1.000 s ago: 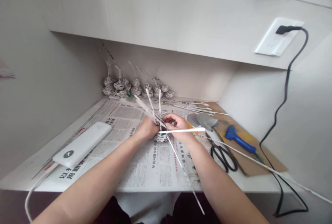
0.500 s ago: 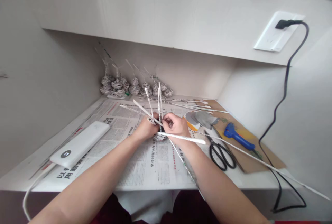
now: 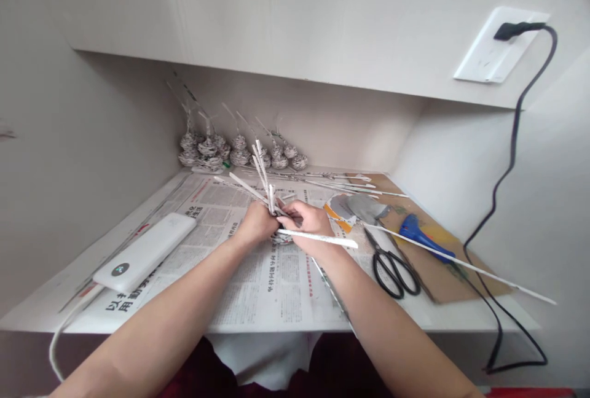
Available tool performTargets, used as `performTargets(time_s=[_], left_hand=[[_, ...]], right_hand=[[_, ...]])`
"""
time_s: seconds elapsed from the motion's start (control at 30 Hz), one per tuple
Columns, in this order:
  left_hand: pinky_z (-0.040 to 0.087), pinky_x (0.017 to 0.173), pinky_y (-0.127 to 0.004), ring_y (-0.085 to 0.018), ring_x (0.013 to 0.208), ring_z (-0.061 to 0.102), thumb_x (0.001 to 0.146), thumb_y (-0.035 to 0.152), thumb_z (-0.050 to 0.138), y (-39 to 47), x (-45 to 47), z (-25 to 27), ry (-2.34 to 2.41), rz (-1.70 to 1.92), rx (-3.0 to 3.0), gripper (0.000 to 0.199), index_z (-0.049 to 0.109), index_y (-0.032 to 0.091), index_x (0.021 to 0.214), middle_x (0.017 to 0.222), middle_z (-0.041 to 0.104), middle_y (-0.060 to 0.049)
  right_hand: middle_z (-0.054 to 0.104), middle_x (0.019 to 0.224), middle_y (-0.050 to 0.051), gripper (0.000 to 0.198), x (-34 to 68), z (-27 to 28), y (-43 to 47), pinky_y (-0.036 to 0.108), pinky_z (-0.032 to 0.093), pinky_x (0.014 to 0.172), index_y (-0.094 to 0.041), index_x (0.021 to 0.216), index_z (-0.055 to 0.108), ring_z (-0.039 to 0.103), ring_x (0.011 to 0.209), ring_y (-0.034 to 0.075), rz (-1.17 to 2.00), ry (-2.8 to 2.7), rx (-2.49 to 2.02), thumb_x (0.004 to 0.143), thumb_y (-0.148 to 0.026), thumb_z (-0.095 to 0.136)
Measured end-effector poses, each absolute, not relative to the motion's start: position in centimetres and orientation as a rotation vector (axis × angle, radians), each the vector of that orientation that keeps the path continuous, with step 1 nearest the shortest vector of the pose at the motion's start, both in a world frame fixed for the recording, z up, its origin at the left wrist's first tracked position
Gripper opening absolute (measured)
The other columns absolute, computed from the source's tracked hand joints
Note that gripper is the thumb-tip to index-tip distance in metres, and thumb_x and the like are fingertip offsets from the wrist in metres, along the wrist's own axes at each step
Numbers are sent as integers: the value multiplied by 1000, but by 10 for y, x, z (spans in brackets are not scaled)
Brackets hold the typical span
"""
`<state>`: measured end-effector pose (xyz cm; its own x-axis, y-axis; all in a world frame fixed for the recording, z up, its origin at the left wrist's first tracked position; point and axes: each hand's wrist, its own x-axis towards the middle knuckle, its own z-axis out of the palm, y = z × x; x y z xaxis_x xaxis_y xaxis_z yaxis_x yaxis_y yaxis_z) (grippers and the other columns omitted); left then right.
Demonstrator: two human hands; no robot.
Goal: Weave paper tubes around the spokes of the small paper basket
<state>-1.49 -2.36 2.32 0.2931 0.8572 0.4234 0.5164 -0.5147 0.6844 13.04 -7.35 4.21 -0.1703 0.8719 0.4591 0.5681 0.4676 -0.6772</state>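
Between my hands, over the newspaper, is a small woven piece of rolled paper (image 3: 282, 239), mostly covered by my fingers. Several white paper sticks (image 3: 262, 171) fan up and left out of it, and one paper stick (image 3: 329, 239) points right across my right wrist. My left hand (image 3: 260, 221) is closed around the sticks on the left side of the piece. On the other side my right hand (image 3: 308, 218) pinches at the sticks, thumb and fingers together near the weave. A long stick slants down under my right forearm.
Woven gourd-shaped pieces (image 3: 239, 151) stand along the back wall. Loose paper sticks (image 3: 341, 184) lie before them. At right are scissors (image 3: 395, 272), a blue glue gun (image 3: 421, 239) and cardboard (image 3: 442, 287). A white power bank (image 3: 147, 250) lies left; a black cord (image 3: 511, 158) hangs right.
The upright sticks have bunched together and leaned left. My right hand has shifted slightly left, closer to my left hand. The long stick at right has swung upward, now crossing the glue gun.
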Motion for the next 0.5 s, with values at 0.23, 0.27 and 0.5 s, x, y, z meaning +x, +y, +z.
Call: performTargets(time_s=[0.23,0.27,0.5], left_hand=[[39,55,-22,-14,61,55,63,16,61,-27,-16,26,1247,1046,2108,3,62,14,64,61,62,0],[39,55,-22,-14,61,55,63,18,63,-27,-16,27,1248,1043,2097,4,62,14,64,61,62,0],[42,59,-23,-16,65,59,63,10,59,-27,-14,29,1288,1008,2097,8,65,13,68,67,67,-3]], right_hand=[[66,89,1,24,134,43,-71,29,47,77,-23,93,61,61,82,16,643,-1817,-1187,71,-29,69],[66,87,1,30,134,42,-70,29,47,76,-22,96,61,61,81,16,714,-1798,-1178,69,-30,71],[64,76,-2,19,135,40,-64,23,46,58,-21,84,58,59,64,12,902,-1653,-1293,70,-30,67]])
